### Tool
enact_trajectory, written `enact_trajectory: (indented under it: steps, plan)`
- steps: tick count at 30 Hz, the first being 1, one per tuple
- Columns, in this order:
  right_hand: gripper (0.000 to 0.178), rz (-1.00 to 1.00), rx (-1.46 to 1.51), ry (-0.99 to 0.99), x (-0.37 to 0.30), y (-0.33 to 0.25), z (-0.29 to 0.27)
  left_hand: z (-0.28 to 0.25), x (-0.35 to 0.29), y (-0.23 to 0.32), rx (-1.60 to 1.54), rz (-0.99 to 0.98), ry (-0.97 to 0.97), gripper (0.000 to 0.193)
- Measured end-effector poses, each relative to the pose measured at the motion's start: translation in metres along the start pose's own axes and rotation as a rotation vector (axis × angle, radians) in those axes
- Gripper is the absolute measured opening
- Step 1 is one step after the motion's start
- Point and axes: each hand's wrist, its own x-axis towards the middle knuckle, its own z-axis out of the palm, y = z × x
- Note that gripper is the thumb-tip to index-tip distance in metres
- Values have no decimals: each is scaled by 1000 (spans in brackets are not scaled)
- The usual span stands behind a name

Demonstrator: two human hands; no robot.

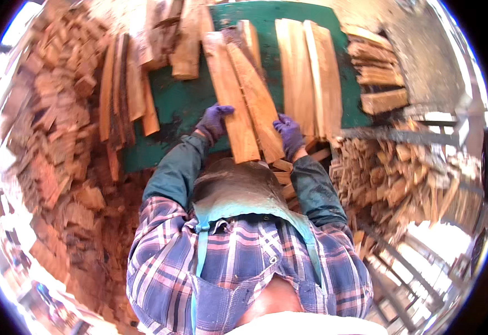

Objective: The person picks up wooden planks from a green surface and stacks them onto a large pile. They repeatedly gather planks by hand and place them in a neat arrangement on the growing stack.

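Two long wooden boards lie side by side in front of me, their near ends reaching over the table's front edge toward my apron. My left hand [216, 121], in a purple glove, is closed on the outer edge of the left board [232, 100]. On the other side my right hand [290, 134], gloved alike, grips the edge of the right board [258, 106] near its lower end. A narrow dark gap runs between the two boards. The fingers under the wood are hidden. Their far ends rest by another piece of wood [249, 34] on the green table [171, 103].
Paired pale boards [311, 78] lie right on the table; darker slats [125, 89] and thick planks [187, 50] lie left. A short stack [383, 100] sits at the right edge. Heaped wood scraps [59, 111] rise at far left, more pieces [392, 178] at right below a metal bar [405, 135].
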Motion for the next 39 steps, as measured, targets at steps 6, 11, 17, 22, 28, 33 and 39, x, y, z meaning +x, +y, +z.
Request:
enact_trajectory:
  steps: [6,11,17,22,28,33,39]
  plan:
    - [27,-121,-448,613,-192,90,-59,-8,13,1,121,-7,-82,45]
    - [61,778,-293,1270,-333,171,-85,-25,24,-1,269,-19,91,45]
    - [51,789,-492,905,-251,335,-122,-14,36,14,337,68,68,53]
    - [34,80,-1215,430,-66,309,-202,-5,32,41,456,196,178,54]
    - [41,-81,-66,668,-48,41,-219,32,21,30,426,269,90,53]
    - [83,-262,-641,425,67,-16,-165,66,15,13,311,344,137,53]
    - [55,49,-418,280,115,-38,-178,44,23,18,238,357,142,54]
